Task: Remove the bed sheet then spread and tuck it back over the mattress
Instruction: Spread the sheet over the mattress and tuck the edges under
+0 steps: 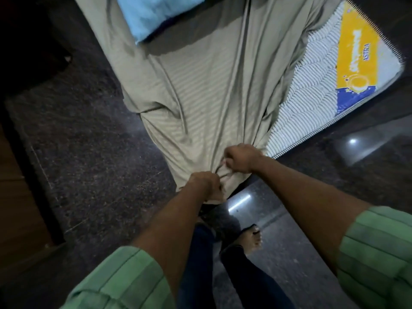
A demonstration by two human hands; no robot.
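I see the beige bed sheet with faint woven stripes (200,85) lying over the left and middle of the white quilted mattress (312,103), its near end gathered into a bunch that hangs off the foot of the bed. Long folds fan up the cloth from that bunch toward the head of the bed. My left hand (206,182) has its fingers curled tight round the lower part of the bunch, and my right hand (242,158) is fisted round the cloth just above and beside it; the two hands nearly touch. The right side of the mattress lies bare, showing grey wavy quilting and a yellow and blue label (356,61). A light blue pillow (153,14) rests on the sheet near the head. Below my arms is the dark polished stone floor (89,152).
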